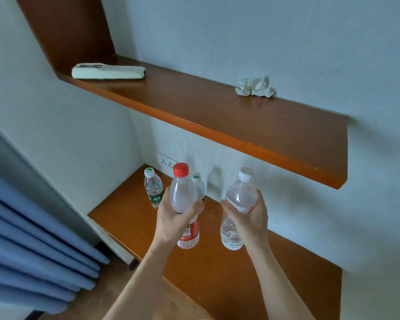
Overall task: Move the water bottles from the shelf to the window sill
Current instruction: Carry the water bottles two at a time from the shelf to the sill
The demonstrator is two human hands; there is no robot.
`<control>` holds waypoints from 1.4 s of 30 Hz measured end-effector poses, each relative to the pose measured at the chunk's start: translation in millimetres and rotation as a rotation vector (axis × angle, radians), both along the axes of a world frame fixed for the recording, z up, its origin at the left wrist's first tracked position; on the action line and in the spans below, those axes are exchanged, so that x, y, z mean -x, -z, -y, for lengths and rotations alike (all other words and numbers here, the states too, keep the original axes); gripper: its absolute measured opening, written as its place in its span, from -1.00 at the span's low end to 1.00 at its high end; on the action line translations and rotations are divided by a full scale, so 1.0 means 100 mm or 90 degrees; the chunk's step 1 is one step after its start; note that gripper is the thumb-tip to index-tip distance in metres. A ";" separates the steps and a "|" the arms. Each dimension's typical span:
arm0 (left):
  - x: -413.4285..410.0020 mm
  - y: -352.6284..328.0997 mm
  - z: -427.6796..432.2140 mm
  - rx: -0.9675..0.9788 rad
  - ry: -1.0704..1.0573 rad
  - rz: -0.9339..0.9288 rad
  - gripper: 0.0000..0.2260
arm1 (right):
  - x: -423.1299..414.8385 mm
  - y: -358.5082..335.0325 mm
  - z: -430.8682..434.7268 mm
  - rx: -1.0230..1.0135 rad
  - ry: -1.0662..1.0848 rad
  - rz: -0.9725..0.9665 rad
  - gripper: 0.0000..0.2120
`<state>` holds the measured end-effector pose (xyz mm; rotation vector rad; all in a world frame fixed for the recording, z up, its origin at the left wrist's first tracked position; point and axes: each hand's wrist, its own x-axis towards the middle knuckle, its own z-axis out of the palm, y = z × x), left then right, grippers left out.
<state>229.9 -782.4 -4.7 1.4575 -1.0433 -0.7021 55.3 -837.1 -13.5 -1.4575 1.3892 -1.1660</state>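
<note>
My left hand (174, 219) grips a clear bottle with a red cap (183, 195) and red label, held above the lower wooden shelf (217, 269). My right hand (248, 219) grips a clear bottle with a white cap (239, 197). Both bottles are lifted off the shelf and tilted slightly. Two small green-labelled bottles stand at the shelf's back left: one (152, 187) in plain sight, the other (199, 184) mostly hidden behind the red-capped bottle. No window sill is in view.
An upper wooden shelf (240, 125) overhangs the lower one, carrying a white remote control (109, 71) and crumpled tissue (255, 87). A wall socket (166, 161) sits behind the bottles. Blue curtains (32, 250) hang at the left.
</note>
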 end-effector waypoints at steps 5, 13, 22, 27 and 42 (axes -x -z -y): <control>-0.25 -0.05 -0.21 0.007 -0.047 0.002 -0.33 | -0.24 -0.05 -0.14 0.017 -0.052 0.008 -0.34; -0.63 -0.10 -0.96 -0.012 -0.221 -0.005 -0.42 | -0.80 -0.10 -0.40 0.057 -0.218 0.019 -0.38; -0.58 -0.10 -2.21 -0.055 -0.501 -0.039 -0.51 | -1.32 0.00 -1.09 0.046 -0.515 0.052 -0.41; -0.35 -0.07 -3.07 -0.082 -0.676 -0.031 -0.59 | -1.56 0.08 -1.72 0.033 -0.652 0.058 -0.44; -0.24 0.01 -4.76 -0.080 -1.011 -0.051 -0.64 | -2.50 0.03 -3.43 -0.012 -0.950 0.029 -0.40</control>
